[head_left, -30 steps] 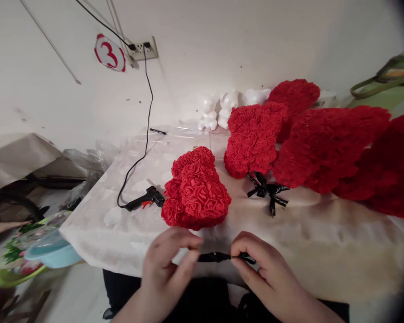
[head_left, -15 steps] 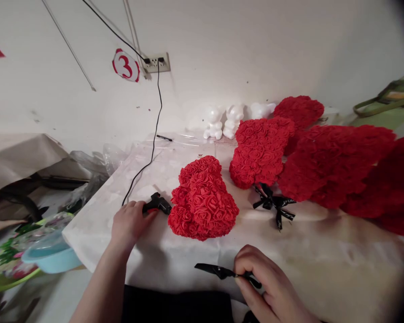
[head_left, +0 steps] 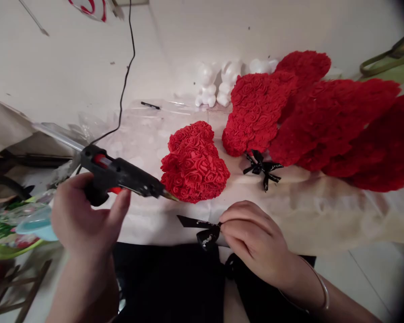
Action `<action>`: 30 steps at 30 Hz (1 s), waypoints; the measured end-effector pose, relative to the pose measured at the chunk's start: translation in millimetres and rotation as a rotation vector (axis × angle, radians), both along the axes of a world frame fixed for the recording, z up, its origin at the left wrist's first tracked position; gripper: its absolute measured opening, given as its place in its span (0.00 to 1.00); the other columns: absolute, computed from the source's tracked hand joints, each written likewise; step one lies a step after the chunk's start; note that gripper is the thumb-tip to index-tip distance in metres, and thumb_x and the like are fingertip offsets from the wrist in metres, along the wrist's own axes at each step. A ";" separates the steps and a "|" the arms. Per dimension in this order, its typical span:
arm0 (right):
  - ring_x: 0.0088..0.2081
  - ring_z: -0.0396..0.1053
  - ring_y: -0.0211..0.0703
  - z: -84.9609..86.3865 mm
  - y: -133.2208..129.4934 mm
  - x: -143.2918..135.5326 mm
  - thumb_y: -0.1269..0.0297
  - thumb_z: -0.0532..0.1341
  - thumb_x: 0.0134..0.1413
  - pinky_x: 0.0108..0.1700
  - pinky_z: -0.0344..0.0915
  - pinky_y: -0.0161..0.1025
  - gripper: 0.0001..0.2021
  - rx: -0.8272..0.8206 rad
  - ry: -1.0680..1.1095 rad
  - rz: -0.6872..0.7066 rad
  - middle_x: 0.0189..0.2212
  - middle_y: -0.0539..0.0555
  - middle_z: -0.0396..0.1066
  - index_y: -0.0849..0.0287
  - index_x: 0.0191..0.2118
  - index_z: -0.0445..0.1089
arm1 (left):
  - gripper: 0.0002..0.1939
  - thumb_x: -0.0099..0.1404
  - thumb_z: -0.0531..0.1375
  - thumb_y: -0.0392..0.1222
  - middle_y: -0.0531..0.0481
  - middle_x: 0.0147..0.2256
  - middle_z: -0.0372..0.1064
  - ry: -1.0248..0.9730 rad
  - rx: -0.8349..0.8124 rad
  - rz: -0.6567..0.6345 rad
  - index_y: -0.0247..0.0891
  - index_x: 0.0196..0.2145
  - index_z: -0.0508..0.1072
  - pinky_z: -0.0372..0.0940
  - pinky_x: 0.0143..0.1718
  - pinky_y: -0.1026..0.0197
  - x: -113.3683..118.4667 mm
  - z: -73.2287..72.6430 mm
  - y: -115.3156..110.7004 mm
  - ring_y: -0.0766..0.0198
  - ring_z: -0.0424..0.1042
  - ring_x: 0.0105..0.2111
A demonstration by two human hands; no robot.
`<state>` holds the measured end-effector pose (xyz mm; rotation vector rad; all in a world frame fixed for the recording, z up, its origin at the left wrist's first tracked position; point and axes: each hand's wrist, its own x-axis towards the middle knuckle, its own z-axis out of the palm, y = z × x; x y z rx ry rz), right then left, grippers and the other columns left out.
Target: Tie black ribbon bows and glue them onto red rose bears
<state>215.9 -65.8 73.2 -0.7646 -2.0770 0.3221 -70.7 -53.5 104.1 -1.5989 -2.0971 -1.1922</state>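
A black hot glue gun (head_left: 124, 175) with a red trigger is gripped in my left hand (head_left: 87, 215), its nozzle pointing right and slightly down. A clear glue stick (head_left: 59, 136) juts from its back end. Between the fingertips of my right hand (head_left: 252, 237) is a black ribbon bow (head_left: 207, 235) with white lettering, held near the table's front edge. Beyond both hands, a bear shape covered in red foam roses (head_left: 195, 163) lies on the table. Another black bow (head_left: 262, 168) rests to its right.
More red rose-covered shapes (head_left: 333, 121) crowd the table's right side. White bear forms (head_left: 207, 83) stand against the wall. A black pen (head_left: 150, 105) lies at the back. The gun's cord (head_left: 123, 96) hangs down the wall. A blue basin (head_left: 37, 224) stands low at left.
My left hand has lifted the glue gun off the table and brought it nearer. My right hand has turned the bow, so its loop and lettering show. The view has tilted down.
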 end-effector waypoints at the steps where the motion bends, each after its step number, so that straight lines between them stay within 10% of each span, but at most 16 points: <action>1: 0.35 0.67 0.39 2.1 0.0 -0.5 0.81 0.57 0.56 0.38 0.68 0.38 0.10 0.039 0.002 -0.004 0.31 0.51 0.71 0.57 0.33 0.67 | 0.20 0.50 0.64 0.56 0.54 0.24 0.59 0.029 0.018 -0.039 0.39 0.33 0.69 0.57 0.27 0.60 7.0 0.1 -3.1 0.64 0.63 0.25; 19: 0.34 0.66 0.39 3.1 -1.7 7.1 0.79 0.62 0.54 0.37 0.69 0.40 0.10 0.200 0.022 -0.083 0.29 0.49 0.70 0.56 0.37 0.71 | 0.20 0.57 0.64 0.56 0.45 0.37 0.70 0.169 0.020 -0.379 0.38 0.37 0.68 0.67 0.35 0.60 35.2 -16.1 -4.3 0.59 0.71 0.35; 25: 0.34 0.67 0.40 -0.1 -2.1 8.7 0.78 0.61 0.55 0.37 0.69 0.41 0.10 0.179 0.010 -0.072 0.29 0.49 0.71 0.55 0.37 0.71 | 0.18 0.58 0.63 0.55 0.43 0.38 0.72 0.241 0.017 -0.326 0.39 0.37 0.68 0.68 0.42 0.55 35.8 -19.4 -0.9 0.54 0.73 0.40; 30: 0.37 0.68 0.41 2.7 -0.8 9.8 0.79 0.60 0.56 0.41 0.70 0.40 0.10 0.149 0.009 -0.034 0.33 0.50 0.73 0.56 0.38 0.71 | 0.22 0.56 0.64 0.55 0.43 0.38 0.73 0.240 -0.005 -0.038 0.39 0.43 0.70 0.67 0.43 0.54 13.6 -23.7 13.3 0.53 0.73 0.40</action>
